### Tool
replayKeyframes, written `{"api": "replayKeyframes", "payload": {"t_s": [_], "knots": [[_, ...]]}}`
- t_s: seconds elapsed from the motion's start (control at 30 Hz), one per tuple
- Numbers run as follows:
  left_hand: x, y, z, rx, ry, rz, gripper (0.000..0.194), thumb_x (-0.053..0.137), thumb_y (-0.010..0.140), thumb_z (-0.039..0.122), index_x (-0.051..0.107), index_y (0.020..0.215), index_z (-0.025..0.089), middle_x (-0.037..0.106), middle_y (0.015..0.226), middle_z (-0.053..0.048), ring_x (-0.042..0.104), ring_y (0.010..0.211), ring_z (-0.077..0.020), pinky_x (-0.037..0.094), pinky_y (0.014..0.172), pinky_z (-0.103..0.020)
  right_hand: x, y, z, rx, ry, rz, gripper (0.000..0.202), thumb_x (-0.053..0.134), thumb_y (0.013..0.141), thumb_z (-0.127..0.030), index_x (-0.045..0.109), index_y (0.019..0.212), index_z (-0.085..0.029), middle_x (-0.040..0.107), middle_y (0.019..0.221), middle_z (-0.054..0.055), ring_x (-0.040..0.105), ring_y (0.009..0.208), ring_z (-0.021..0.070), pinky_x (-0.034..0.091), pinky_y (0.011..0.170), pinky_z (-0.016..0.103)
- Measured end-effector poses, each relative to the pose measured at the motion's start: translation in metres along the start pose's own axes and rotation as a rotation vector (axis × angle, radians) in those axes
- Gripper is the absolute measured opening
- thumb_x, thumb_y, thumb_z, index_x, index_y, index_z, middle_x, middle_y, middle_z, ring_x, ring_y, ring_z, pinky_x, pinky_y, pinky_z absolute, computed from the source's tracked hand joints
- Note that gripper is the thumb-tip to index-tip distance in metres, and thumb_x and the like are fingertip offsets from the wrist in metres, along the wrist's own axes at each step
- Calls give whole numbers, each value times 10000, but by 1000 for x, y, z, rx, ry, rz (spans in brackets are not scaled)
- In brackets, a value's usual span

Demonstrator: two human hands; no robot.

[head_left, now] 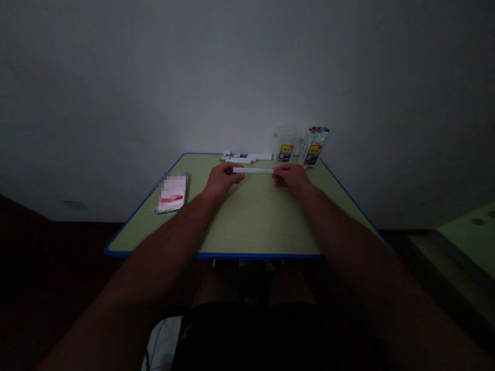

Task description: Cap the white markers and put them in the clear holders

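Observation:
A white marker pen [253, 170] with a purple end on its left is held level over the far half of the table. My left hand [223, 180] is closed round the purple end. The other end sits pinched between the thumb and fingers of my right hand [291, 178]. Just beyond the pen, several more white markers [240, 161] lie in a loose group by the wall. Some fingertips of both hands are hard to make out in the dim light.
At the back right a clear marker case [286, 149] stands beside another case [314, 148] filled with coloured-cap markers. A blurred-out phone-like object [172, 193] lies at the left. The table [263, 226] has a blue edge and meets a plain wall [247, 77].

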State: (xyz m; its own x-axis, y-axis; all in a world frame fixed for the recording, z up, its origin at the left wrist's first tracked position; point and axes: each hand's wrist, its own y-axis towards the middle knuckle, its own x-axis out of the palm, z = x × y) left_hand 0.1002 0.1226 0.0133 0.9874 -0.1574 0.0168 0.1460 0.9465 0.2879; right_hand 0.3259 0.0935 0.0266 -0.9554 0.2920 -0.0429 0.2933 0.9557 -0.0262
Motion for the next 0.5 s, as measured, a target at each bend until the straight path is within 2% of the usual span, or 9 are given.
{"api": "replayKeyframes", "payload": {"t_s": [0.27,0.4,0.5], "knots": [[4,-1,-1,48,-50,-37,238,815,608,135,739,833,143,656,629,8,561,571,-110,492,571,-269,11,-6,2,-23,-58,-109,181,634,859,1,719,746,-112,702,626,37,596,466,100,533,432,217],[6,-3,3,55,36,-43,242,813,622,152,740,852,139,657,635,7,565,575,-122,503,569,-282,14,-9,4,-103,-175,-171,157,660,820,-9,768,791,-120,729,673,39,575,473,87,487,416,195],[6,-3,5,145,160,10,208,815,645,164,732,834,152,707,727,-20,620,667,-143,536,637,-290,13,-9,4,-150,-311,-140,145,699,801,-44,792,884,-119,719,649,30,541,446,79,445,406,192]]}}
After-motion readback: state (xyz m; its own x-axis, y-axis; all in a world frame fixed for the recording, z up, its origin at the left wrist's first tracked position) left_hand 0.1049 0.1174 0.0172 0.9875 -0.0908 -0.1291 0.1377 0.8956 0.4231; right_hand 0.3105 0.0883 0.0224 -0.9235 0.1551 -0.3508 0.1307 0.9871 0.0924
